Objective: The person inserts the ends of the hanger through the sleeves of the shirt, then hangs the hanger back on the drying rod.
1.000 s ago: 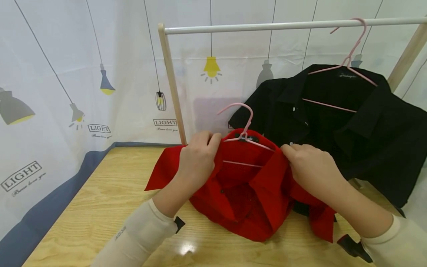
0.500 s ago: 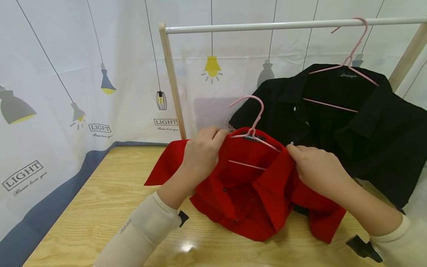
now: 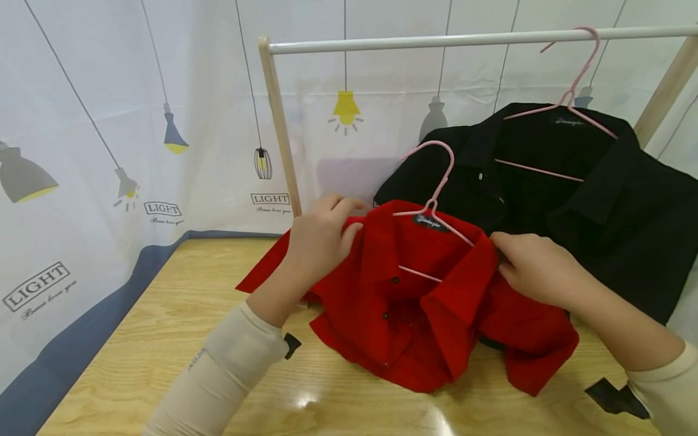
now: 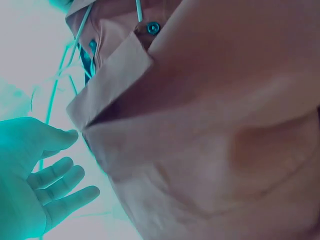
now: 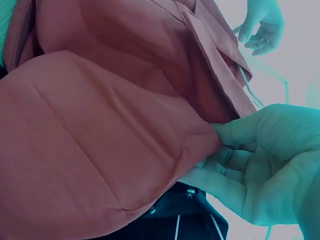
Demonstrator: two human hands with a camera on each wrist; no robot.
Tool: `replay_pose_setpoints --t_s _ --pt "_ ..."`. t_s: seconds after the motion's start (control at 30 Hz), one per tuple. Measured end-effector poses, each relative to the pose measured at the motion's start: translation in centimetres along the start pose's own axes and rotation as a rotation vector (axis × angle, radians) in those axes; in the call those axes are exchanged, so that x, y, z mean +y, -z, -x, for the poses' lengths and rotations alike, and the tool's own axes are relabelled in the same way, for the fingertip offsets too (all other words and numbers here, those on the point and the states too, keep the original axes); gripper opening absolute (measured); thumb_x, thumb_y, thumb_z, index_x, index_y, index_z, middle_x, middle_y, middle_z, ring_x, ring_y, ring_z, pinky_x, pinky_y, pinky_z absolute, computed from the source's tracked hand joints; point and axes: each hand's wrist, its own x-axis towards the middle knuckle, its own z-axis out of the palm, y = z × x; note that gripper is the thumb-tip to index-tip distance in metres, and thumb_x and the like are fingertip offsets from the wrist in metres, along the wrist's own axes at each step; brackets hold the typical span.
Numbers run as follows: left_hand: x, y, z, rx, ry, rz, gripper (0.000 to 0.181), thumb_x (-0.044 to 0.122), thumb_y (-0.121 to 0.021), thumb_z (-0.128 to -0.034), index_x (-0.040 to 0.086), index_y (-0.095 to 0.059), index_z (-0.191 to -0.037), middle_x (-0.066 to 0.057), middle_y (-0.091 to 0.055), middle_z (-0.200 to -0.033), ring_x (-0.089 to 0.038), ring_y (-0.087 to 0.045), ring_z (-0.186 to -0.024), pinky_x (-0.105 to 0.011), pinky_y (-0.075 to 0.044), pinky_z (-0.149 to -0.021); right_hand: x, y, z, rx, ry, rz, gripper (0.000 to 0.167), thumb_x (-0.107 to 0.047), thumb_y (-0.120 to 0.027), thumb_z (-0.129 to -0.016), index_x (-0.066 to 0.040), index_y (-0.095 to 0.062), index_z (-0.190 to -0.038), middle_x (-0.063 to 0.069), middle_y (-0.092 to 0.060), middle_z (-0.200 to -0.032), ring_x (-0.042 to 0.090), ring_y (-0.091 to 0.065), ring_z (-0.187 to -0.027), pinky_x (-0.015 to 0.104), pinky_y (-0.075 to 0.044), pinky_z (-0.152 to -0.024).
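Note:
A red shirt (image 3: 349, 315) sits on a pink hanger (image 3: 444, 175), its lower part on the wooden table. The hanger's hook is free and stands up in front of the black shirt. My right hand (image 3: 537, 266) pinches the red shirt's shoulder beside the collar; the right wrist view shows the thumb and fingers (image 5: 235, 132) on the cloth. My left hand (image 3: 322, 242) is at the other shoulder. In the left wrist view that left hand (image 4: 40, 175) has its fingers spread loosely, with a small gap to the red cloth.
Behind, a white rail (image 3: 382, 44) on wooden posts (image 3: 280, 127) carries a black shirt (image 3: 529, 212) on a second pink hanger (image 3: 583, 72). The wooden table (image 3: 163, 315) reaches forward and left. A lamp-print curtain (image 3: 207, 91) hangs at the back.
The red shirt's collar and its hanger have risen and shifted right. My right hand has moved right with the shoulder. My left hand's fingers have come off the cloth.

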Motion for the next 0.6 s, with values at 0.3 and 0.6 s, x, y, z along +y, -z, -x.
replay_pose_setpoints --t_s 0.3,0.6 --pt "-2.7 1.2 -0.2 0.070 0.146 0.088 0.019 0.006 -0.073 -0.0835 0.005 -0.069 -0.102 -0.011 -0.066 -0.094 -0.026 -0.063 -0.081 -0.038 -0.052 -0.066 1.6 1.2 0.0 -0.025 -0.061 -0.017 0.007 0.001 -0.058 -0.089 -0.003 -0.054 -0.092 0.000 -0.047 -0.071 0.017 -0.044 -0.062 0.032 -0.038 -0.055" --pt "-6.1 1.7 -0.5 0.165 0.307 0.262 0.019 0.001 -0.074 -0.0814 -0.001 -0.069 -0.100 -0.018 -0.064 -0.090 -0.029 -0.064 -0.076 -0.042 -0.050 -0.075 3.4 2.7 0.1 -0.013 -0.088 0.014 0.004 0.001 -0.055 -0.090 -0.001 -0.053 -0.092 0.001 -0.047 -0.071 0.018 -0.045 -0.062 0.034 -0.038 -0.055"
